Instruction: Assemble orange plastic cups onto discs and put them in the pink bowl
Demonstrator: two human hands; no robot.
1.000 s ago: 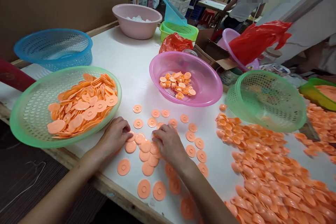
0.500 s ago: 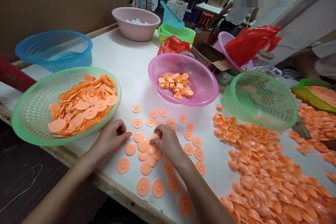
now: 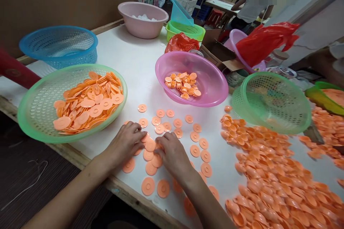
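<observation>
Flat orange discs, each with a raised ring, lie over the white tabletop, and a few overlap in the middle, one of them a disc (image 3: 148, 155) between my hands. My left hand (image 3: 127, 141) rests at the left of this cluster, fingers apart and bent, tips touching a disc (image 3: 146, 137). Opposite it, my right hand (image 3: 172, 154) has thumb and forefinger closed about the edge of another orange disc (image 3: 159, 146), partly hidden by the fingers. Beside my left hand stands a green basket (image 3: 34, 114) heaped with more discs (image 3: 90, 105).
A pink basin (image 3: 212, 82) beyond my hands holds small orange cup-like pieces (image 3: 182, 84). Many orange pieces (image 3: 279, 182) spread at the right, below a green basket (image 3: 271, 103). A blue basket (image 3: 59, 48) and pale pink basin (image 3: 143, 25) stand farther back. A person (image 3: 251, 9) is in the background.
My left hand has moved right and spread over the cluster; the disc it pinched is no longer visible in its fingers. My right hand stays near the same discs. The view has shifted slightly.
</observation>
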